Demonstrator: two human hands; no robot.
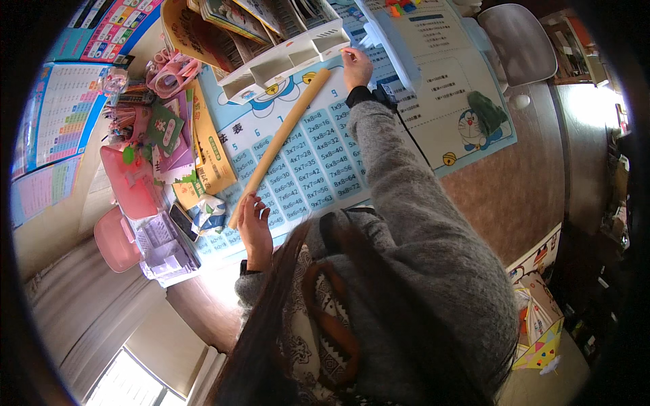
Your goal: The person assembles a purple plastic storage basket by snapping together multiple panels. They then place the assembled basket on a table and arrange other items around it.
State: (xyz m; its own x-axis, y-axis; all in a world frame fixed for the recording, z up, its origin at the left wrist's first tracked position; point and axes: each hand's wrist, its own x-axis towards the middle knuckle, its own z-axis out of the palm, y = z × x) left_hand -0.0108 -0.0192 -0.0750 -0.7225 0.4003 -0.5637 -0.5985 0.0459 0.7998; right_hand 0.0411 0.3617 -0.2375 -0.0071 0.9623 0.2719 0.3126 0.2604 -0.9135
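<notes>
A long tan stick (288, 135), perhaps a rolled tube, lies slanting across a blue times-table desk mat (318, 166). At its near end my left hand (256, 229) has curled fingers against it, the thumb side touching its edge. My right hand (357, 70) is farther off, past the stick's far end, at the corner of a white desk organizer (291, 68). Its thumb and finger are pinched together there; whatever small thing is between them I cannot make out. A blue upright panel (389, 47) stands just right of that hand.
Books (233, 24) fill the organizer. To the left are a pink tape holder (175, 74), pencils, yellow envelopes (210, 145), a phone (183, 222), a tissue pack (210, 215) and a lilac basket (162, 243). A grey-white chair (518, 44) stands at the far right.
</notes>
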